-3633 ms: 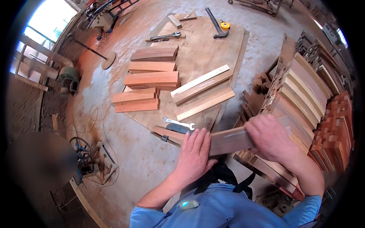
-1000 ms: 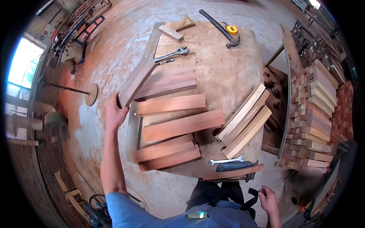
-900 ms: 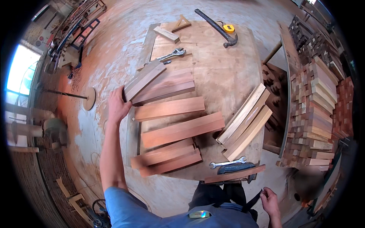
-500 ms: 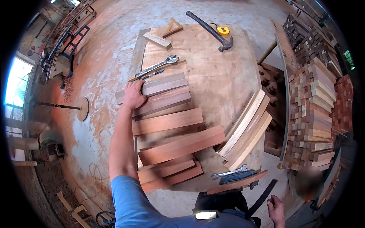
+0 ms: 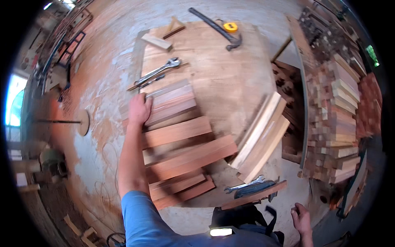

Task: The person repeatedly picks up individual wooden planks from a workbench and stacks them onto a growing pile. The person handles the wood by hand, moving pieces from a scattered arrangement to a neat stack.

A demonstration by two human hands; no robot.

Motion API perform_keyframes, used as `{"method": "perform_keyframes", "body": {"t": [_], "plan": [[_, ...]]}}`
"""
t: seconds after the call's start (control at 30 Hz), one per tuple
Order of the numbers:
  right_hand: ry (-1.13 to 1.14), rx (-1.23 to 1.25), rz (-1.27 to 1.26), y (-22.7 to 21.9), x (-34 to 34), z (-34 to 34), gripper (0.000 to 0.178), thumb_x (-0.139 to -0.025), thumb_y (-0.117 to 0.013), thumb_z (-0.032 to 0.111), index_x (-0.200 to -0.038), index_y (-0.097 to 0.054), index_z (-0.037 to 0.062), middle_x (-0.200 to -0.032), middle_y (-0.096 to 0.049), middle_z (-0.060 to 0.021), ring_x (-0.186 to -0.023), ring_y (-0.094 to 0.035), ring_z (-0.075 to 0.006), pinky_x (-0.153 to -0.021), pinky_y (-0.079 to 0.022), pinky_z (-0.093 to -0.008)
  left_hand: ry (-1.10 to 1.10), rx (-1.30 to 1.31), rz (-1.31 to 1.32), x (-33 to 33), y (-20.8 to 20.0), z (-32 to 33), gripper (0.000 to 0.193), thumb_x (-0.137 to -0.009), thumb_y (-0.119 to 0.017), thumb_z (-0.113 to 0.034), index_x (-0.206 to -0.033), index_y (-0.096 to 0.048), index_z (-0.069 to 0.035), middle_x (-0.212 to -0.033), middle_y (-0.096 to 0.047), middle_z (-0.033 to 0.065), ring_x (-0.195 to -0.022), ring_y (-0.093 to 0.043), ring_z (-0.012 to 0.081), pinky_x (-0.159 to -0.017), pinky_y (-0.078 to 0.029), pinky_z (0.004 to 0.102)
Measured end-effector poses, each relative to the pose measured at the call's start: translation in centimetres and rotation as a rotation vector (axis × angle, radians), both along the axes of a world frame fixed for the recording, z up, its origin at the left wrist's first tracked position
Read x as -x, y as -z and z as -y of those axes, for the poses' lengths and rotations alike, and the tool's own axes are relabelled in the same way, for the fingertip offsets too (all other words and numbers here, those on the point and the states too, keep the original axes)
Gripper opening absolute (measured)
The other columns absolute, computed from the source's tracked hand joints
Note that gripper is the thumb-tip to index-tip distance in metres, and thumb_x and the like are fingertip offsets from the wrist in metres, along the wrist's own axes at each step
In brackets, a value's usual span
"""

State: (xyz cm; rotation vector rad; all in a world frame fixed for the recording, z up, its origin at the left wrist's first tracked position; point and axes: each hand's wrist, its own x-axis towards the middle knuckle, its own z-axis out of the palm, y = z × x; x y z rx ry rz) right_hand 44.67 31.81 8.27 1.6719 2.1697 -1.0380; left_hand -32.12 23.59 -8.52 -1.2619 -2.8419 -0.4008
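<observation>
My left hand (image 5: 140, 109) lies over the left ends of several grey-brown and reddish wooden strips (image 5: 173, 99), set side by side on the plywood table (image 5: 222, 78). Its fingers curl round their edge, and the fingertips are partly hidden. Nearer to me, a reddish-brown board (image 5: 179, 132) and a longer board (image 5: 193, 158) lie apart, with shorter reddish boards (image 5: 181, 187) below them. Off the table's near right corner hangs my right hand (image 5: 301, 219), fingers curled closed and nothing visible in it.
Pale curved pieces (image 5: 261, 136) lie at the table's right. An adjustable wrench (image 5: 160, 70), wood block (image 5: 157, 42), hammer (image 5: 218, 29) and yellow tape measure (image 5: 230, 27) lie farther off. A spanner (image 5: 245, 184) is near the front edge. Stacked wood (image 5: 343, 123) stands at right.
The strips under my left hand now sit closer together with their right ends more in line. My right hand has risen slightly. The whole view has shifted a little.
</observation>
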Motion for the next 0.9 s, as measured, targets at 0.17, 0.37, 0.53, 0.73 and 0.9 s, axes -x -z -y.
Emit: {"method": "perform_keyframes", "body": {"t": [0.17,0.37,0.53,0.73,0.9], "plan": [[-0.071,-0.041,0.023,-1.0,-0.3,-2.1,0.042,-0.093,-0.068,0.027,-0.124,-0.061,-0.0009,-0.104,-0.07,-0.0205,-0.093,-0.069,-0.0364,-0.082,-0.056,-0.0429,0.103,0.114,-0.098,1.4,0.8,1.5,0.022,-0.091,-0.058,-0.019,-0.099,-0.066,0.0,-0.108,-0.064,0.0249,-0.102,-0.059,0.0435,-0.086,-0.048,0.0517],[-0.127,-0.072,-0.047,-1.2,-3.2,-3.6,0.047,-0.097,-0.063,0.036,-0.128,-0.058,0.0012,-0.104,-0.069,-0.0184,-0.095,-0.068,-0.0354,-0.086,-0.054,-0.0427,0.03,0.083,-0.126,0.3,2.4,1.5,0.062,-0.099,-0.058,-0.027,-0.15,-0.037,0.001,-0.146,-0.044,0.0293,-0.132,-0.046,0.046,-0.11,-0.038,0.0484],[-0.086,-0.06,-0.222,-4.0,-4.4,-6.5,0.041,-0.098,-0.063,0.033,-0.123,-0.062,0.0,-0.102,-0.07,-0.0178,-0.094,-0.068,-0.0342,-0.084,-0.055,-0.0409,0.127,-0.032,0.168,-7.6,-4.4,-3.3,0.057,-0.101,-0.057,-0.018,-0.151,-0.036,0.001,-0.147,-0.045,0.0271,-0.127,-0.052,0.0392,-0.106,-0.042,0.0449],[-0.105,-0.296,-0.359,-10.5,-7.2,-17.7,0.025,-0.097,-0.065,0.022,-0.112,-0.068,0.002,-0.1,-0.072,-0.0124,-0.095,-0.069,-0.019,-0.087,-0.054,-0.0324,0.224,-0.218,0.446,-23.0,-14.5,-8.0,0.05,-0.1,-0.06,-0.014,-0.146,-0.045,-0.001,-0.133,-0.059,0.0203,-0.112,-0.061,0.0261,-0.095,-0.05,0.0383],[0.068,-0.546,-0.375,-11.3,-12.6,-32.3,0.038,-0.094,-0.064,0.028,-0.115,-0.066,-0.0031,-0.103,-0.07,-0.0223,-0.099,-0.069,-0.0329,-0.085,-0.054,-0.0388,0.337,-0.24,0.699,-39.6,-18.3,-13.5,0.05,-0.095,-0.06,-0.006,-0.143,-0.049,0.001,-0.129,-0.061,0.0164,-0.112,-0.062,0.024,-0.097,-0.05,0.0366]]}}
